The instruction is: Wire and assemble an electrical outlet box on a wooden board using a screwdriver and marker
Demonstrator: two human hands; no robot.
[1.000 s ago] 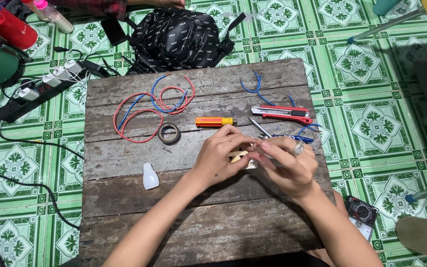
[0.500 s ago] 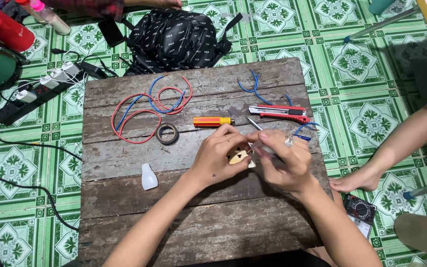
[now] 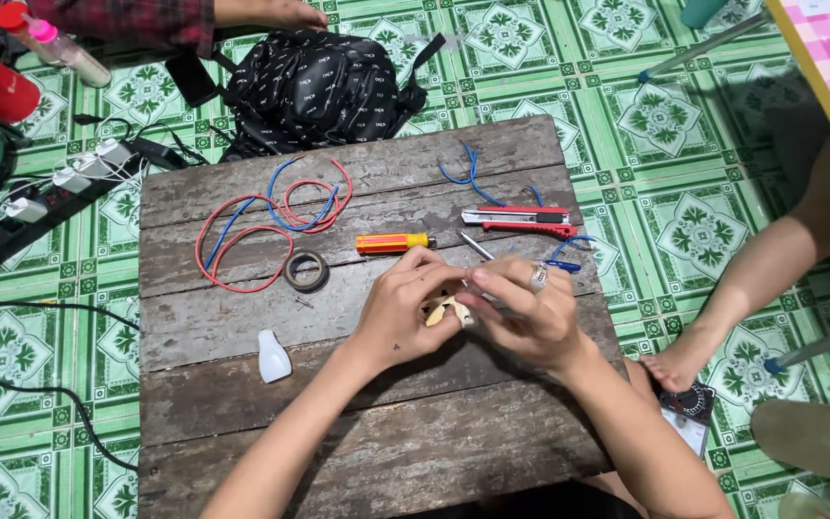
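While both hands work close together over the middle of the worn wooden table (image 3: 242, 384), the left hand (image 3: 401, 312) has its fingers curled in tight around a small cream-coloured part (image 3: 442, 309), pinching it just above the planks, and the right hand (image 3: 528, 312) meets it from the other side, fingertips closed against that same part, a ring showing on one finger. What exactly the little part is, I cannot tell; the fingers hide most of it. Just beyond the hands lies a screwdriver with an orange and yellow handle (image 3: 393, 242), its metal shaft (image 3: 477, 246) running toward the right hand. Further right sits a red utility knife (image 3: 519, 220), with short blue wire offcuts (image 3: 465, 171) above it and another blue piece (image 3: 569, 261) near the right hand's knuckles. Over on the left of the table, loops of red and blue wire (image 3: 252, 226) lie tangled, a roll of dark tape (image 3: 305, 271) touching their edge, and a small white bottle (image 3: 273, 358) rests on its own nearer the left forearm. Behind the table a black backpack (image 3: 324, 86) sits on the green patterned floor tiles (image 3: 665, 125), a power strip (image 3: 45, 197) lies to the left, and another person's bare leg (image 3: 751, 288) stands at the right.
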